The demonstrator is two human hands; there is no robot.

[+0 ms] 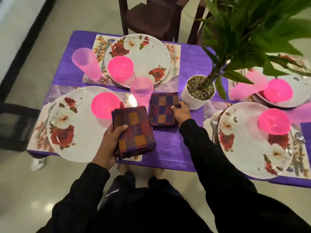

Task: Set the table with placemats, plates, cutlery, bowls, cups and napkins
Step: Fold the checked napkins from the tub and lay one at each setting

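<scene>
**Checked napkins in both hands at a purple tabletop**

The left hand [111, 140] grips a stack of folded checked napkins [134, 132], thumb on top and fingers curled beneath, held above the near edge of the tabletop [170, 152] to the near left of the white plant pot [196, 93]. The right hand [180, 113] pinches the right edge of a single folded napkin [164, 108], which lies flat on the purple cloth just to the near left of the pot. Both arms wear black sleeves and reach forward from a person standing at the near edge.

Left of the pot, touching or almost touching the single napkin's far edge, stands a pale pink cup [141, 89]. Further left of the pot lies a floral plate [75, 123] on a placemat [40, 137], with a bright pink bowl [105, 105] on it and cutlery [46, 121] along its left side. Beyond that, far left of the pot, a second plate [143, 59] carries another pink bowl [120, 68], with a tall pink cup [85, 64] beside it.

Near right of the pot sits a third plate [252, 140] with its pink bowl [273, 121] and forks [214, 126]. Directly right of the pot, a fourth setting is partly hidden by green leaves [249, 31].

Past the tabletop's far edge, beyond the pot, stands a dark wooden chair [148, 17] on a pale tiled floor [50, 39].
</scene>
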